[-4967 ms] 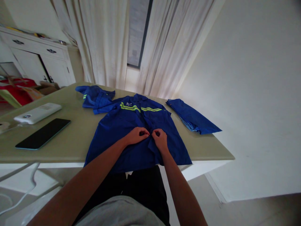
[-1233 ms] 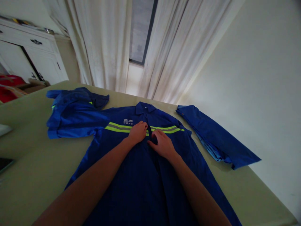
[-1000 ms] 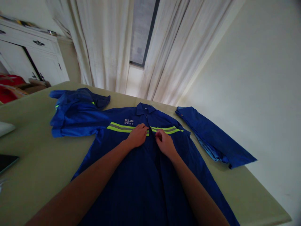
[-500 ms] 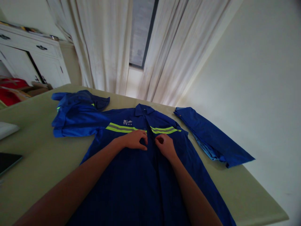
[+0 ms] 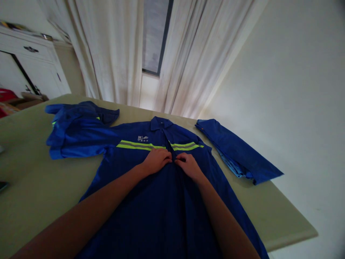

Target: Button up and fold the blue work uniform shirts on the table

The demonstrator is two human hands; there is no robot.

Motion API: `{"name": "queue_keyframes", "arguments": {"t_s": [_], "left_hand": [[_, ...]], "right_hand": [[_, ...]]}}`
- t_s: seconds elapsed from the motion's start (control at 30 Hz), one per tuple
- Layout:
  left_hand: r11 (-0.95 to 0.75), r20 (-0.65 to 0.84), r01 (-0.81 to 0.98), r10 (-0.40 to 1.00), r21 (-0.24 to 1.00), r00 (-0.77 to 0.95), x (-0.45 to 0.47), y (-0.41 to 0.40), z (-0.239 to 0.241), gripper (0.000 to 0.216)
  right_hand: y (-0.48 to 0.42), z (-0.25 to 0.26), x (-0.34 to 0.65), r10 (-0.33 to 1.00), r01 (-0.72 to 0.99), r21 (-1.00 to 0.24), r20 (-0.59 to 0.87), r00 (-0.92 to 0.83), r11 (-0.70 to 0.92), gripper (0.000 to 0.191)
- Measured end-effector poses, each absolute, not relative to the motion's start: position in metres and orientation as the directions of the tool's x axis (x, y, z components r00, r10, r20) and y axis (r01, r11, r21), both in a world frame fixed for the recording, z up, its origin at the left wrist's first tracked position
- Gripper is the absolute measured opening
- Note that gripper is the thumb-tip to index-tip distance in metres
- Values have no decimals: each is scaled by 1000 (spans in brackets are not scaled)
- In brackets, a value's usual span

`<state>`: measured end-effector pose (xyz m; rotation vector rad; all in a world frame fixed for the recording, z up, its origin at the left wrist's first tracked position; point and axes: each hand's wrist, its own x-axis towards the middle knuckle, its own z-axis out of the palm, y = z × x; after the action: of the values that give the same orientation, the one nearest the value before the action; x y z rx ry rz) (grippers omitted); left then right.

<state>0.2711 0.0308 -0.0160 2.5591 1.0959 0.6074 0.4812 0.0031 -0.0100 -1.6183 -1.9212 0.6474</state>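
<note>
A dark blue work shirt [image 5: 151,201] with a yellow-green reflective stripe across the chest lies face up on the table [image 5: 29,190], collar away from me. My left hand [image 5: 156,160] and my right hand [image 5: 188,165] meet at the shirt's front placket just below the stripe. Both hands have their fingers curled and pinched on the fabric edges there. What sits between the fingertips is too small to make out.
A crumpled blue garment [image 5: 78,129] lies at the shirt's left shoulder. A folded blue garment [image 5: 237,153] rests near the table's right edge. White curtains [image 5: 113,50] and a window stand behind; a white cabinet [image 5: 29,68] is at far left.
Over five seconds my hands went from the lower placket up to the chest stripe. In the last second they slid slightly down and pinched together; the view shifted a little.
</note>
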Motion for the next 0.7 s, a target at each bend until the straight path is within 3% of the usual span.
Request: {"name": "queue_keyframes", "arguments": {"t_s": [0.1,0.3,0.53,0.7], "left_hand": [[-674,333,541,729,503,598,274,29,-26,14],[-631,320,497,754,596,574,270,30,-28,9],[-694,306,576,714,433,630,271,20,-19,18],[-733,358,491,667,471,653,270,22,-21,17]], "right_hand": [[1,-17,482,986,686,-711,149,-69,156,12],[-5,-16,468,948,688,-674,310,-66,269,2],[-13,-13,457,943,772,-572,314,-107,278,10],[-16,-14,459,943,769,-578,321,-92,272,10]]}}
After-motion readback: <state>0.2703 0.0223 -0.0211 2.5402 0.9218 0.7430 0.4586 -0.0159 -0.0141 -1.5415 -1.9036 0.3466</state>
